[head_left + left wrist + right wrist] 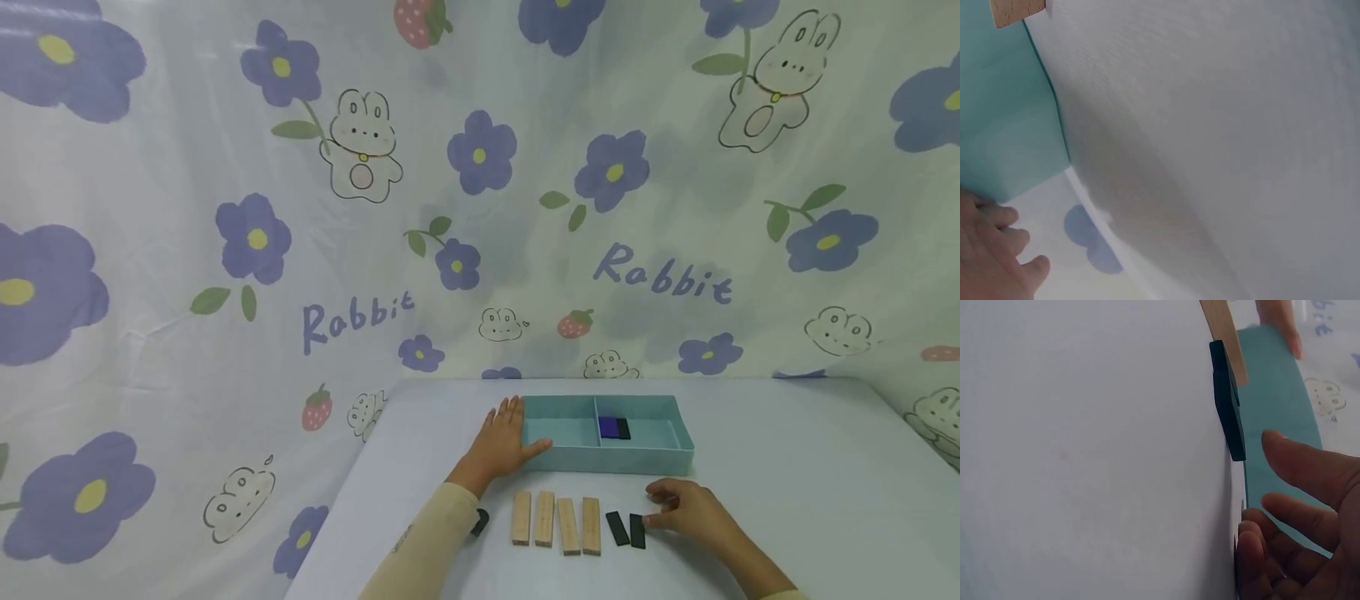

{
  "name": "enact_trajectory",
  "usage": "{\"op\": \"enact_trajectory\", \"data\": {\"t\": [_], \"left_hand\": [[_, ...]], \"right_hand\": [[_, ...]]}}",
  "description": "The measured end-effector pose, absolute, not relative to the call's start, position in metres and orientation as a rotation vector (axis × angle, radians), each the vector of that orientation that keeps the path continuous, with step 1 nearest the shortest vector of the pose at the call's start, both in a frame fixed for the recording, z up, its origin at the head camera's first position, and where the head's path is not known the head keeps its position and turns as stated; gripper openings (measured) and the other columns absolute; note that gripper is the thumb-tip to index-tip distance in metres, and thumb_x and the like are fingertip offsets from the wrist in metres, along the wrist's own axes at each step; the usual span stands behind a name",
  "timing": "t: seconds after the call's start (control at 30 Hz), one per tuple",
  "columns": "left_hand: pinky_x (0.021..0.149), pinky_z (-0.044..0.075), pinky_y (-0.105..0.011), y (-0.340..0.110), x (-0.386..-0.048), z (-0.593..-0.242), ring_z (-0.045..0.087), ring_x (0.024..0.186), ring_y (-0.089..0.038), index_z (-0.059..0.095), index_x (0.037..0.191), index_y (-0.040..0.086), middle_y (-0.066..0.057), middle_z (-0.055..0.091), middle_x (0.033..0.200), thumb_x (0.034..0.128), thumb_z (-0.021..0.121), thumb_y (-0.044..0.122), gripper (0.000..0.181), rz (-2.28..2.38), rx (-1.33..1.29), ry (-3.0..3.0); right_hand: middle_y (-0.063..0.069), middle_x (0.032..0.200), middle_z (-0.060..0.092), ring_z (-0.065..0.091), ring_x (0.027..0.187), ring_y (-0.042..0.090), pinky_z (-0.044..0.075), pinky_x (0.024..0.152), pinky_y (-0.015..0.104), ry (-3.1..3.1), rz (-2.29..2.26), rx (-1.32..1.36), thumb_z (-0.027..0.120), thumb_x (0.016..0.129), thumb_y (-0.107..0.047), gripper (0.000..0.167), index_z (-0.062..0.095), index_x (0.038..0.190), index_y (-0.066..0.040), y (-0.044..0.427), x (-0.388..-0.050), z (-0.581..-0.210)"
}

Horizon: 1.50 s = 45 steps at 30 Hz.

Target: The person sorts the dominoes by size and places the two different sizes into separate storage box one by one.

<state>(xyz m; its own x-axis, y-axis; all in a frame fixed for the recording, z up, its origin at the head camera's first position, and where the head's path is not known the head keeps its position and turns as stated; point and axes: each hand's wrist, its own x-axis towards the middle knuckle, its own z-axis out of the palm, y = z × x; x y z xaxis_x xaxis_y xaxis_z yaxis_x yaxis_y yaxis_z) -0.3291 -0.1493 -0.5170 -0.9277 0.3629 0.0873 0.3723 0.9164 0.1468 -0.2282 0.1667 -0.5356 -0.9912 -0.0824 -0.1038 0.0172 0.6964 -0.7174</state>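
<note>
Only the head view is showing the purple and black pieces (609, 427) lying inside the right compartment of the box (600, 461); the right wrist view is revealing a gap between the thumb and the black blocks (637, 531). In front of the box, these two are lying right of four wooden blocks (544, 518), just beside the right hand (690, 512), whose fingers are bending loosely, gripping nothing. The left hand (501, 443) is resting extended fingers along the box's left end. Behind the box, "Rabbit" is appearing twice on the curtain (525, 250).
</note>
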Motion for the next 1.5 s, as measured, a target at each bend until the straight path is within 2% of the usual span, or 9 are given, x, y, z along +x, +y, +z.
{"op": "enact_trajectory", "data": {"t": [0.2, 0.37, 0.47, 0.63, 0.73, 0.87, 0.97, 1.27, 1.5], "left_hand": [[0.116, 0.013, -0.049, -0.147, -0.328, -0.514, 0.012, 0.146, -0.031, 0.017, 0.154, -0.001, -0.016, 0.017, 0.159, 0.0879, 0.030, 0.079, 0.105, -0.246, -0.582, -3.025], [0.116, 0.013, -0.050, -0.148, -0.328, -0.514, 0.013, 0.146, -0.032, 0.018, 0.154, -0.001, -0.017, 0.018, 0.159, 0.0899, 0.038, 0.075, 0.101, -0.279, -0.568, -3.022], [0.116, 0.013, -0.050, -0.149, -0.327, -0.515, 0.014, 0.146, -0.032, 0.018, 0.154, -0.001, -0.017, 0.019, 0.159, 0.0904, 0.040, 0.072, 0.100, -0.291, -0.562, -3.020], [0.116, 0.012, -0.050, -0.150, -0.328, -0.515, 0.013, 0.146, -0.032, 0.017, 0.154, -0.001, -0.016, 0.018, 0.159, 0.0901, 0.038, 0.074, 0.101, -0.286, -0.564, -3.016], [0.116, 0.013, -0.050, -0.150, -0.329, -0.513, 0.013, 0.146, -0.031, 0.018, 0.154, -0.001, -0.016, 0.018, 0.159, 0.0894, 0.037, 0.075, 0.102, -0.289, -0.564, -3.015], [0.116, 0.013, -0.050, -0.149, -0.330, -0.515, 0.013, 0.146, -0.032, 0.017, 0.154, -0.001, -0.017, 0.019, 0.159, 0.0897, 0.037, 0.075, 0.101, -0.291, -0.569, -3.018], [0.116, 0.013, -0.050, -0.149, -0.330, -0.517, 0.014, 0.146, -0.032, 0.018, 0.154, -0.002, -0.017, 0.019, 0.159, 0.0905, 0.038, 0.073, 0.100, -0.287, -0.572, -3.011], [0.115, 0.014, -0.050, -0.150, -0.330, -0.518, 0.015, 0.146, -0.031, 0.019, 0.154, -0.001, -0.016, 0.020, 0.159, 0.0871, 0.031, 0.080, 0.106, -0.256, -0.569, -3.010], [0.115, 0.015, -0.050, -0.150, -0.329, -0.516, 0.015, 0.146, -0.031, 0.019, 0.154, -0.001, -0.016, 0.020, 0.159, 0.0839, 0.022, 0.085, 0.111, -0.239, -0.578, -3.010]], "right_hand": [[0.000, 0.098, 0.065, 0.054, 0.080, 0.017, 0.051, 0.070, 0.038, 2.782, -1.053, -0.081, 0.091, 0.062, -0.025, 0.054, 0.071, 0.108, -0.006, 0.164, -0.228, -0.537], [-0.002, 0.097, 0.063, 0.054, 0.080, 0.016, 0.050, 0.070, 0.038, 2.795, -1.009, -0.116, 0.089, 0.065, -0.021, 0.044, 0.074, 0.104, -0.009, 0.162, -0.228, -0.538], [-0.001, 0.099, 0.063, 0.053, 0.080, 0.015, 0.049, 0.069, 0.037, 2.803, -1.007, -0.145, 0.089, 0.066, -0.022, 0.044, 0.074, 0.106, -0.008, 0.160, -0.228, -0.537], [0.001, 0.106, 0.060, 0.055, 0.086, 0.017, 0.051, 0.076, 0.043, 2.806, -0.963, -0.200, 0.088, 0.068, -0.033, 0.054, 0.072, 0.113, -0.009, 0.157, -0.225, -0.536], [0.002, 0.105, 0.056, 0.056, 0.091, 0.019, 0.050, 0.083, 0.048, 2.827, -0.917, -0.231, 0.089, 0.065, -0.037, 0.053, 0.073, 0.110, -0.014, 0.155, -0.223, -0.537], [-0.001, 0.099, 0.055, 0.056, 0.091, 0.019, 0.049, 0.086, 0.049, 2.865, -0.924, -0.240, 0.090, 0.063, -0.033, 0.043, 0.076, 0.100, -0.016, 0.154, -0.221, -0.538], [-0.002, 0.097, 0.057, 0.056, 0.088, 0.017, 0.050, 0.081, 0.045, 2.863, -0.962, -0.225, 0.090, 0.064, -0.029, 0.037, 0.076, 0.096, -0.016, 0.154, -0.219, -0.539], [-0.004, 0.095, 0.064, 0.056, 0.082, 0.015, 0.050, 0.073, 0.041, 2.833, -1.026, -0.196, 0.089, 0.064, -0.021, 0.036, 0.073, 0.095, -0.015, 0.151, -0.215, -0.536], [-0.006, 0.076, 0.060, 0.052, 0.071, 0.014, 0.048, 0.068, 0.038, 2.801, -1.052, -0.232, 0.086, 0.068, -0.010, 0.033, 0.071, 0.097, -0.014, 0.147, -0.212, -0.533]]}}
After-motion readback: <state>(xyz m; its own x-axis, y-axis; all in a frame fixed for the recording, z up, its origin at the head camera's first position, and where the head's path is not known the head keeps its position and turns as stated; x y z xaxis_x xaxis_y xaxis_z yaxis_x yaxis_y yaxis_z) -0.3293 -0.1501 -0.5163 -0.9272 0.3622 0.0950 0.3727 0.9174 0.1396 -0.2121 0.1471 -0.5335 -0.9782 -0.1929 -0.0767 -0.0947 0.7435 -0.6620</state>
